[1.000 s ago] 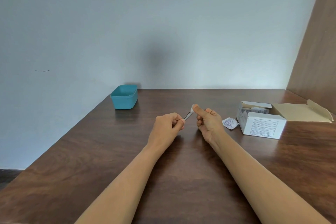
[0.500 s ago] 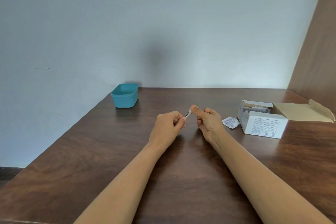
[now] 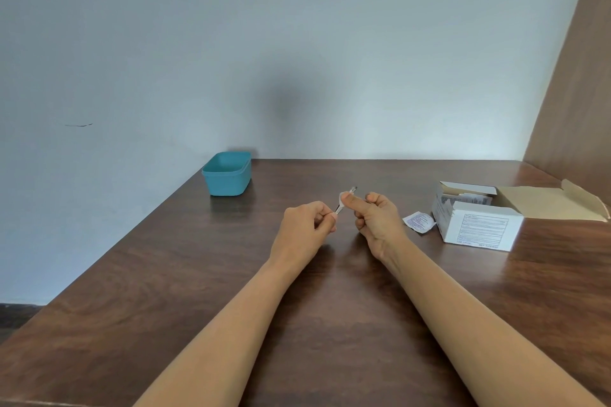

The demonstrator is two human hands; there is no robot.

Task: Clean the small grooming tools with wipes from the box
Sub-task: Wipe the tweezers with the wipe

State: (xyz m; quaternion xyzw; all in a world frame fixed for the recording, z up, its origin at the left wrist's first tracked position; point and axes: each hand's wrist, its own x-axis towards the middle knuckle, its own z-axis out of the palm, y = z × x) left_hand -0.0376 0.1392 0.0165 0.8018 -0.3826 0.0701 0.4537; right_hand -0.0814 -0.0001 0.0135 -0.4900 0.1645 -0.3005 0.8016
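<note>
My left hand [image 3: 305,228] pinches the near end of a thin metal grooming tool [image 3: 352,189] above the middle of the wooden table [image 3: 165,274]. My right hand [image 3: 377,220] pinches a small white wipe [image 3: 341,199] around the tool's shaft between thumb and forefinger. The tool's far tip sticks out past the right thumb. A white box of wipes [image 3: 479,225] stands open to the right, its flap lying flat behind it. A torn wipe wrapper [image 3: 418,221] lies beside the box.
A teal plastic tub [image 3: 227,175] stands at the table's far left corner, by the pale wall. A brown wooden panel [image 3: 575,92] rises at the right. The table's left edge runs diagonally toward me.
My right hand has slid the wipe back along the tool toward my left hand, so more of the far tip shows. The box and tub have not moved.
</note>
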